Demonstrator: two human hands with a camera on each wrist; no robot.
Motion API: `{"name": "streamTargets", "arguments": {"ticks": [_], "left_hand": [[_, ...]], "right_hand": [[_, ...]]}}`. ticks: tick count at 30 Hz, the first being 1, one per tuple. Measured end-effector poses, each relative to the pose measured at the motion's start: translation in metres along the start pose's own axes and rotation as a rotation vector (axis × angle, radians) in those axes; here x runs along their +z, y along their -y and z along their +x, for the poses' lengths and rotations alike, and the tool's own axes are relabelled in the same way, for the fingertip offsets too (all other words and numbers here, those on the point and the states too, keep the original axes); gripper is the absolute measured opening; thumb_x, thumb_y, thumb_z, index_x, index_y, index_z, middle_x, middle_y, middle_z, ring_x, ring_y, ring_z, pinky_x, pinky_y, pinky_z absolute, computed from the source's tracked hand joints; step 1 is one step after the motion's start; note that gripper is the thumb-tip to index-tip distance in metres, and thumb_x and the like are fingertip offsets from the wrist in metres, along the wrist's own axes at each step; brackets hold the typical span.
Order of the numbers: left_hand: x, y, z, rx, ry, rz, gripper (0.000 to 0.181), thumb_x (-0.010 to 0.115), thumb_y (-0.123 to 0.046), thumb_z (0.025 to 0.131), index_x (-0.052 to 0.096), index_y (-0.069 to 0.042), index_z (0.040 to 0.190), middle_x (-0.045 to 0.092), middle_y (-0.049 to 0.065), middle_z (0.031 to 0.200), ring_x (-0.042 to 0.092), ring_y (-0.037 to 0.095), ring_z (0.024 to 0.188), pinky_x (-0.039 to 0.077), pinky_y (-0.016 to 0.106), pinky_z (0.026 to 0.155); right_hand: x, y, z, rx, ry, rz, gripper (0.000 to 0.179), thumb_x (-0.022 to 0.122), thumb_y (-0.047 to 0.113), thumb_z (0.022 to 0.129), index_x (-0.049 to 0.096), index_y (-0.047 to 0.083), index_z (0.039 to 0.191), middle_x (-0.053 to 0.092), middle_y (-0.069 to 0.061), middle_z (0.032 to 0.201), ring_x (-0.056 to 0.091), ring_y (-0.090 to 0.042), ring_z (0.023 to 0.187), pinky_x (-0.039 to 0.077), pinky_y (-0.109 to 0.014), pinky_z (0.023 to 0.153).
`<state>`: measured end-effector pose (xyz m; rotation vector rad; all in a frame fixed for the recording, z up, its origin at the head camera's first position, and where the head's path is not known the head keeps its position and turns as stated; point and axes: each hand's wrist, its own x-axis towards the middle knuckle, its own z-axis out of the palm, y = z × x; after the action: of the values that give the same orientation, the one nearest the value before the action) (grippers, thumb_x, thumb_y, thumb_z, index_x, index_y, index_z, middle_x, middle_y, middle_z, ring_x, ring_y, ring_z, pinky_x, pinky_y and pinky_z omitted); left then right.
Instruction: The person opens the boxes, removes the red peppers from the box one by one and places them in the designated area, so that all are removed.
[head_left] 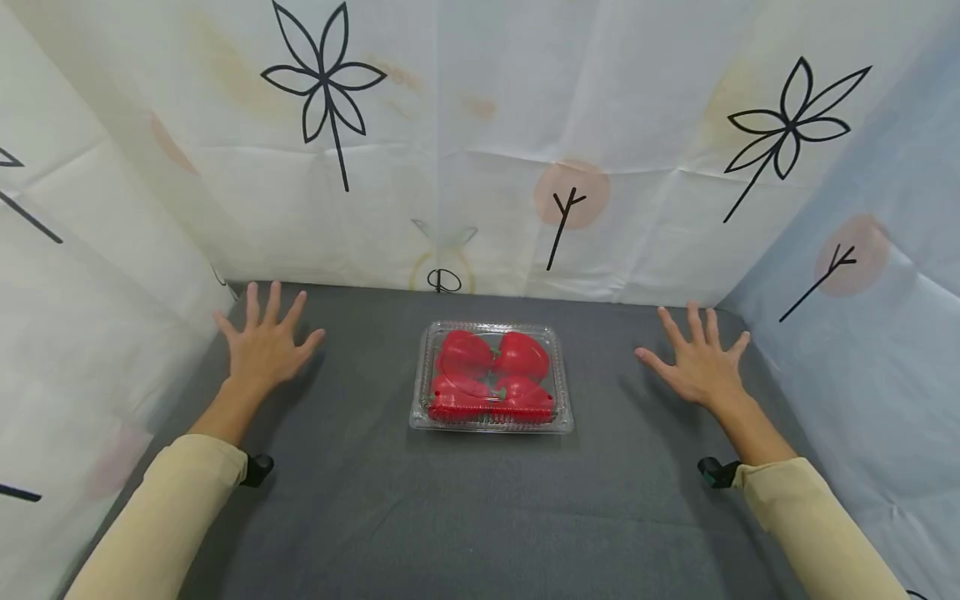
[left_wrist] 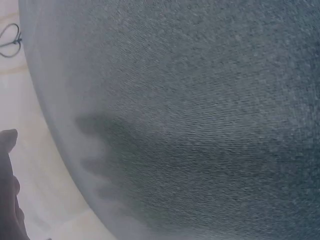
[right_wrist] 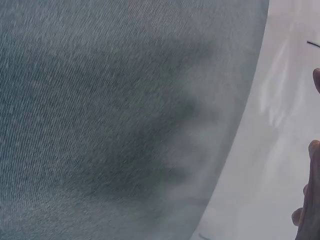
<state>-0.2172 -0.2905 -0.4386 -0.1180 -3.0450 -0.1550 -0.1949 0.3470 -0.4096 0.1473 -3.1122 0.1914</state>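
Observation:
A clear plastic clamshell box sits at the middle of the grey table in the head view, its lid down over several red peppers with small green stems. Well to the left of the box, my left hand is spread flat, palm down, holding nothing. Off to the right, my right hand is spread the same way, also with nothing in it. Both hands cast shadows on the cloth. In the wrist views only part of the left hand and of the right hand shows at the frame edge.
Grey cloth covers the table. White fabric walls with printed leaves and twigs enclose it at the back and on both sides. Each wrist carries a small black camera, one left and one right, beside the beige sleeves.

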Motion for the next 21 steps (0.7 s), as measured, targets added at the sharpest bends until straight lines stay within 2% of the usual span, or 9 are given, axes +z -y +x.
{"name": "streamTargets", "arguments": {"ticks": [5,12,21], "left_hand": [[-0.004,-0.014,0.0,0.03,-0.012,-0.014,0.076,0.037,-0.062,0.1,0.02,-0.018,0.159,-0.004,0.018,0.165,-0.016,0.044,0.148,-0.015,0.08,0.097],[-0.009,-0.037,-0.006,0.099,-0.047,-0.035,0.075,0.043,-0.059,0.099,0.024,-0.017,0.158,0.003,0.018,0.165,-0.019,0.037,0.149,-0.016,0.077,0.101],[-0.014,-0.063,-0.015,0.184,-0.13,-0.048,0.073,0.05,-0.055,0.098,0.028,-0.019,0.157,0.01,0.017,0.165,-0.014,0.033,0.15,-0.007,0.078,0.104]], "right_hand": [[-0.005,0.016,-0.003,-0.052,-0.021,-0.019,0.088,0.042,0.071,0.094,0.013,0.021,0.16,-0.003,-0.024,0.163,-0.004,-0.05,0.147,-0.012,-0.082,0.097],[-0.011,0.041,-0.007,-0.121,-0.057,-0.046,0.088,0.045,0.071,0.093,0.017,0.021,0.16,0.003,-0.022,0.164,0.002,-0.048,0.148,-0.009,-0.081,0.1],[-0.018,0.071,-0.016,-0.22,-0.074,-0.051,0.084,0.049,0.066,0.093,0.02,0.022,0.159,0.007,-0.02,0.164,0.003,-0.045,0.149,-0.007,-0.079,0.103]]}}
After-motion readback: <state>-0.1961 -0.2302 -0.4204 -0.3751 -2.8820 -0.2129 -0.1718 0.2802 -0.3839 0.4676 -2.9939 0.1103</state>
